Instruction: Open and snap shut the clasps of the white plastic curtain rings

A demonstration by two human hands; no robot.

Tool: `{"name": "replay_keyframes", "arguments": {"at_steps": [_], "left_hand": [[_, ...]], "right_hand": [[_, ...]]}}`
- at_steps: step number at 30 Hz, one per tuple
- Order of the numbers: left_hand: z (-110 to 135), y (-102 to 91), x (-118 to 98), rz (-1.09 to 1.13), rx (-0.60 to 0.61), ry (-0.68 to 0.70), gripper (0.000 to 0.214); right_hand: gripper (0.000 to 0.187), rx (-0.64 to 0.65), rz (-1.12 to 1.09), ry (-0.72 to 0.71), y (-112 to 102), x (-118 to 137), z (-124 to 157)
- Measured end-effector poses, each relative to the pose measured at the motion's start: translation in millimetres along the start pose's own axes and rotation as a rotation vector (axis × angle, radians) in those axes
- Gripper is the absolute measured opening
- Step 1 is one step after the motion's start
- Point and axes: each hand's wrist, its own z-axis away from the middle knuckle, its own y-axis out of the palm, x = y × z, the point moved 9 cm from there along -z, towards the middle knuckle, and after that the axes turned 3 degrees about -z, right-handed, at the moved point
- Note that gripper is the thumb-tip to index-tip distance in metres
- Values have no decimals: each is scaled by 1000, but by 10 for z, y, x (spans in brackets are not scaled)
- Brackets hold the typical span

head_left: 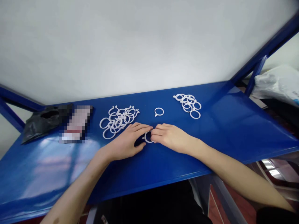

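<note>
My left hand [129, 141] and my right hand [168, 136] meet at the middle of the blue table [221, 130]. Between their fingertips they pinch one white plastic ring [148, 138], which rests low on the tabletop. A heap of several white rings [119, 119] lies just beyond my left hand. A single white ring [159, 111] lies alone behind the hands. A second, smaller heap of white rings [188, 104] sits farther back on the right.
A black plastic bag [42, 122] and a blurred flat packet [76, 124] lie at the table's left rear. A white wall rises behind. Blue frame bars [263, 53] slant up on the right, with a white bag [277, 82] beyond them.
</note>
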Motion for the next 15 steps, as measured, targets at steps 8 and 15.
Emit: {"name": "replay_keyframes", "arguments": {"at_steps": [8,15], "left_hand": [[25,31,165,-7,-156,-25,22],[25,1,135,-49,-206,-17,25]], "right_hand": [[15,-4,-18,-24,19,64,-22],[17,-23,-30,-20,-2,66,-20]]}}
